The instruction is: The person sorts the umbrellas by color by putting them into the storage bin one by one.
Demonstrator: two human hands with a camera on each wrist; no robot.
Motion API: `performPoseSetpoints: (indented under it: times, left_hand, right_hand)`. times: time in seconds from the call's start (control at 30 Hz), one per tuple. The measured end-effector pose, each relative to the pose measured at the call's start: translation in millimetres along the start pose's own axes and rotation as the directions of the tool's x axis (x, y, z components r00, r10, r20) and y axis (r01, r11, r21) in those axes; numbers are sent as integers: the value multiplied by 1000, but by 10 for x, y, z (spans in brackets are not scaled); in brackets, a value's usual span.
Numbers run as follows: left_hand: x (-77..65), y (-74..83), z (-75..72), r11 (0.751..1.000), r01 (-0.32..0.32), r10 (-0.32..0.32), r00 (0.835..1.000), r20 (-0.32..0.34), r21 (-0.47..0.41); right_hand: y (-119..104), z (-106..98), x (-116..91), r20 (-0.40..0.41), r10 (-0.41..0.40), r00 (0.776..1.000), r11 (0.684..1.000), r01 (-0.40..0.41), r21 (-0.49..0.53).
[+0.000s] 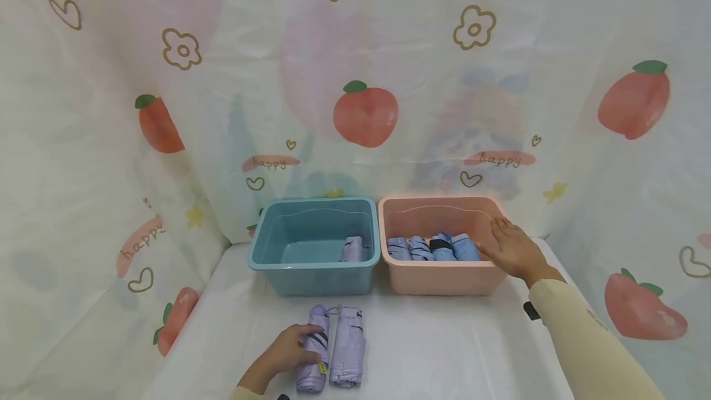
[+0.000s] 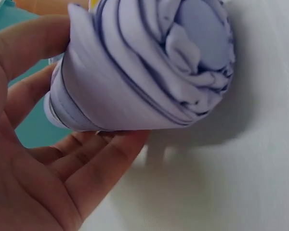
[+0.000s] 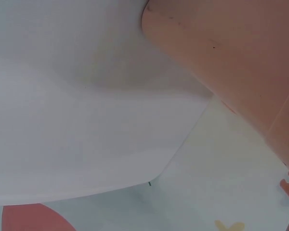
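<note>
My left hand [image 1: 287, 349] grips a folded lilac umbrella [image 1: 311, 381], thumb on one side and fingers on the other. The rolled end of this umbrella [image 2: 149, 67] fills the top of the left wrist view. Just to its right, a second folded lilac umbrella [image 1: 349, 347] lies on the white table. My right hand [image 1: 513, 250], fingers straight, is at the right rim of the pink bin [image 1: 444, 281]. Inside that bin stand several folded blue umbrellas [image 1: 465, 248]. Another lilac umbrella [image 1: 352, 249] is in the right part of the teal bin [image 1: 322, 279].
The two bins are side by side at the back of the white table [image 1: 444, 350]. Behind them and along both sides hangs a pale curtain [image 1: 411, 48] printed with fruit and hearts. The table's edge [image 3: 154, 179] shows beside the pink bin in the right wrist view.
</note>
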State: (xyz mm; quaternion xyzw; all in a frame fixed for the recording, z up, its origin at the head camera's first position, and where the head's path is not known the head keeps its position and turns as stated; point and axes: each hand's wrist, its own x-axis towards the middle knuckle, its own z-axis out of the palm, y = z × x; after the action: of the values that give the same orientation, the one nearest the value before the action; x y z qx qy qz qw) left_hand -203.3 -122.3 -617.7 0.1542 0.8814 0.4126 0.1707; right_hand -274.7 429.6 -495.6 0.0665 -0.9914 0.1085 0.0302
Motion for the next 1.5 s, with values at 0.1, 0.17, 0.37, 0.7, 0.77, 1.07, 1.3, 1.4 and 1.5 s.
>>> performPoseSetpoints:
  times: [0.1,0.17,0.37,0.7,0.77,1.07,1.3,1.4,1.5]
  left_hand:
    - [-23,0,-51,1000,0,0,1000,-1,17]
    - [-43,4,-122,998,-36,36,999,6,51]
    - [-155,147,-487,980,-162,156,985,68,113]
    - [-221,651,-1212,941,-260,225,959,174,216]
    - [-208,772,-1333,929,-277,236,954,182,246]
    - [-52,1325,-1811,858,-330,274,942,191,393]
    - [370,1549,-2102,843,-330,262,941,213,425]
    - [641,1551,-2161,852,-333,253,938,239,405]
    - [886,1529,-2192,856,-320,221,936,273,405]
  right_hand:
    - [-24,-38,3,15,5,1000,1000,-5,-7]
    - [-37,-56,2,21,12,1000,1000,-12,-10]
    - [-43,-32,-3,21,17,1000,1000,-17,-18]
    - [-20,-24,-14,11,30,999,999,-30,-31]
    - [-23,-24,-12,12,30,999,999,-30,-27]
    - [-28,16,-24,-3,29,1000,1000,-29,-12]
    - [-47,33,-50,-3,39,999,999,-39,-20]
    - [-37,20,-54,-21,35,999,999,-36,-28]
    - [-37,25,-49,-17,39,999,999,-39,-24]
